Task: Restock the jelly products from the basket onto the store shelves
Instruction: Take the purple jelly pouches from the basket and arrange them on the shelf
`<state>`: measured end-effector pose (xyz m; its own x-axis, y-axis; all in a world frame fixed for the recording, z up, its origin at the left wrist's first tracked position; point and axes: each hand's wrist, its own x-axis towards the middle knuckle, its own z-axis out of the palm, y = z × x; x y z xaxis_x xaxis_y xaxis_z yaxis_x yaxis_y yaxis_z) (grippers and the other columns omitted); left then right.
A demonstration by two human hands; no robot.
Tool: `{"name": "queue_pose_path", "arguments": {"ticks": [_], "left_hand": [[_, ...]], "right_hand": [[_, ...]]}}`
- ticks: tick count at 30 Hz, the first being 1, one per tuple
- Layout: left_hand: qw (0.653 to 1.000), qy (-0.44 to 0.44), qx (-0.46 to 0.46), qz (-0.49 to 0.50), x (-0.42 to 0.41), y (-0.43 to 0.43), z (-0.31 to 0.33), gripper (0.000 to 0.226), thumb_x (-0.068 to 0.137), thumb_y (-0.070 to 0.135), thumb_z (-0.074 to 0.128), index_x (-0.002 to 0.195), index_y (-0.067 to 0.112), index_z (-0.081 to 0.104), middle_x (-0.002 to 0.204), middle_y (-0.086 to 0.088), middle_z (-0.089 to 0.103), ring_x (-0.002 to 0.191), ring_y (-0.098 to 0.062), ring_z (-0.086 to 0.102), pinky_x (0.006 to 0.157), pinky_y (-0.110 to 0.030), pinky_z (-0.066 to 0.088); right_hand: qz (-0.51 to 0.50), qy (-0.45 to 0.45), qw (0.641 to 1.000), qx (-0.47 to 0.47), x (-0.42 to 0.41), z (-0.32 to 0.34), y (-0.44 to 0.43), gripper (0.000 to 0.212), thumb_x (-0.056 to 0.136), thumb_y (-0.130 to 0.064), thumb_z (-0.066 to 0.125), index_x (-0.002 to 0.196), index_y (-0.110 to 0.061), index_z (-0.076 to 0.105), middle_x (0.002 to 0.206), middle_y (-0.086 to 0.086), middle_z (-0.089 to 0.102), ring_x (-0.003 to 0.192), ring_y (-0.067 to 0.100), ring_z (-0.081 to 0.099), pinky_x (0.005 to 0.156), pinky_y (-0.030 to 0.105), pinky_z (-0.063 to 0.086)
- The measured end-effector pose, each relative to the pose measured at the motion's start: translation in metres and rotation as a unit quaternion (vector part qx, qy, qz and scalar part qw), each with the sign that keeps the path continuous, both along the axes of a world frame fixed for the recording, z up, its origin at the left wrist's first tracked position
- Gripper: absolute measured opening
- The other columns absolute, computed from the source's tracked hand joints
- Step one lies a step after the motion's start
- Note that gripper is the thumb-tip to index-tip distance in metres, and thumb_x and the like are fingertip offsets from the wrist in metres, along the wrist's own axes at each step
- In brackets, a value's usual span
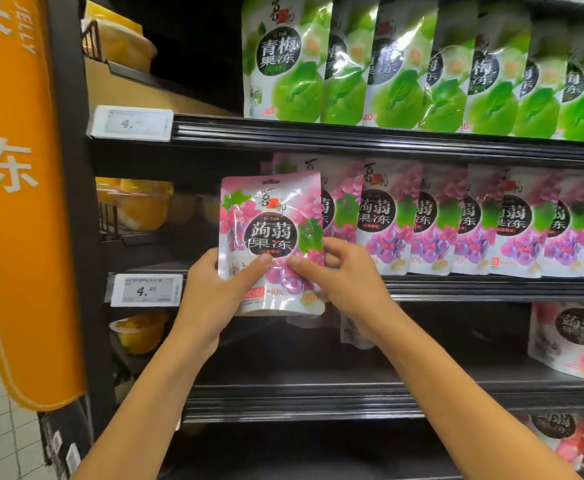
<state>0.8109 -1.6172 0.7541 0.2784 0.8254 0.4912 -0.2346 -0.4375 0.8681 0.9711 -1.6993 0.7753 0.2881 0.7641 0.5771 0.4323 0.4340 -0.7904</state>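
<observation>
- Both grips hold grape jelly pouch (271,233) by lower half: L grip (214,292) pinches left edge, R grip (342,271) right edge, thumbs on front.
- Pouch upright, long axis vertical, above grips.
- Matching pouch row (456,220) just right of/behind R grip; R nearer.
- Shelf (491,289) lip level w/ grips; dark gap behind pouch prob. free room.

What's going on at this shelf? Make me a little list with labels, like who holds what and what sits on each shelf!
held thing: grape jelly pouch, upright, in front of the middle shelf
left hand: grips the pouch's lower left, thumb on the front
right hand: grips its lower right, thumb on the front
top shelf: green jelly pouches in a row
middle shelf: matching grape pouches in a row
lower shelf: pink fruit pouch, far right
left side: yellow fruit cups; price tag reading 4.90
</observation>
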Motion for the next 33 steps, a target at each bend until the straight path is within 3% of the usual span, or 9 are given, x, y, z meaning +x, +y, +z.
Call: {"name": "queue_pose_path", "arguments": {"ticks": [3,6,9,13,16,19,24,29,33], "left_hand": [[1.0,-0.027,-0.004,0.014,-0.005,-0.004,0.004,0.075,0.068,0.056,0.067,0.132,0.021,0.047,0.12,-0.001,0.068,0.096,-0.013,0.072,0.076,-0.028,0.061],[0.992,-0.009,0.076,0.105,-0.01,-0.014,0.002,0.074,0.081,0.055,0.06,0.142,0.027,0.031,0.136,0.008,0.049,0.113,-0.007,0.057,0.077,-0.011,0.049],[0.96,0.048,0.21,0.181,-0.01,-0.025,-0.004,0.049,0.093,0.043,0.058,0.137,0.036,0.036,0.13,0.026,0.04,0.12,0.001,0.043,0.091,-0.016,0.042],[0.921,0.153,0.296,0.204,-0.002,-0.031,-0.011,0.054,0.095,0.029,0.054,0.146,0.038,0.036,0.147,0.019,0.038,0.135,-0.002,0.032,0.111,-0.025,0.031],[0.901,0.235,0.287,0.227,0.003,-0.027,-0.017,0.058,0.098,0.034,0.051,0.151,0.038,0.028,0.158,0.016,0.025,0.146,-0.005,0.019,0.122,-0.034,0.019],[0.881,0.278,0.287,0.253,0.005,-0.022,-0.026,0.059,0.098,0.034,0.051,0.152,0.037,0.027,0.161,0.014,0.02,0.148,-0.007,0.017,0.124,-0.041,0.009],[0.871,0.285,0.302,0.262,0.008,-0.018,-0.033,0.064,0.097,0.035,0.052,0.153,0.037,0.022,0.163,0.012,0.014,0.15,-0.008,0.013,0.125,-0.041,0.005],[0.866,0.283,0.311,0.269,0.011,-0.013,-0.036,0.064,0.097,0.033,0.053,0.154,0.035,0.023,0.163,0.01,0.012,0.15,-0.01,0.013,0.125,-0.039,0.001],[0.852,0.305,0.31,0.291,0.015,-0.007,-0.035,0.065,0.097,0.035,0.051,0.154,0.035,0.021,0.164,0.008,0.011,0.151,-0.011,0.012,0.125,-0.045,0.002]], "right_hand": [[0.007,0.035,0.999,0.018,0.002,0.008,0.004,0.015,0.083,-0.015,0.078,0.097,-0.013,0.073,0.083,-0.001,0.078,0.077,0.013,0.075,0.065,0.023,0.057],[-0.02,0.05,0.998,0.04,-0.002,0.02,0.012,0.009,0.082,-0.016,0.079,0.086,-0.017,0.071,0.072,-0.007,0.076,0.068,0.006,0.073,0.057,0.016,0.053],[-0.065,0.049,0.996,0.048,-0.009,0.03,0.023,0.015,0.081,-0.017,0.08,0.093,-0.012,0.072,0.076,0.002,0.077,0.071,0.013,0.074,0.063,0.031,0.059],[-0.123,0.02,0.991,0.055,-0.023,0.035,0.036,0.033,0.082,-0.024,0.079,0.109,-0.008,0.069,0.096,0.009,0.075,0.088,0.025,0.073,0.082,0.049,0.058],[-0.146,-0.032,0.987,0.061,-0.033,0.029,0.038,0.035,0.086,-0.026,0.074,0.114,-0.007,0.064,0.106,0.007,0.072,0.097,0.023,0.069,0.087,0.047,0.056],[-0.138,-0.072,0.986,0.057,-0.033,0.019,0.034,0.023,0.091,-0.02,0.068,0.111,-0.01,0.061,0.098,0.002,0.072,0.091,0.017,0.069,0.084,0.043,0.057],[-0.193,-0.145,0.969,0.051,-0.019,0.006,0.024,0.023,0.089,-0.013,0.069,0.111,-0.016,0.065,0.083,-0.012,0.067,0.077,-0.004,0.065,0.072,0.013,0.055],[-0.273,-0.197,0.942,0.005,-0.012,-0.002,0.021,0.018,0.086,-0.025,0.071,0.104,-0.02,0.071,0.075,-0.014,0.065,0.08,0.008,0.068,0.074,0.04,0.059],[-0.32,-0.208,0.924,0.005,-0.014,-0.002,0.027,0.017,0.086,-0.038,0.072,0.101,-0.031,0.071,0.069,-0.022,0.057,0.083,0.005,0.067,0.07,0.032,0.054]]}}
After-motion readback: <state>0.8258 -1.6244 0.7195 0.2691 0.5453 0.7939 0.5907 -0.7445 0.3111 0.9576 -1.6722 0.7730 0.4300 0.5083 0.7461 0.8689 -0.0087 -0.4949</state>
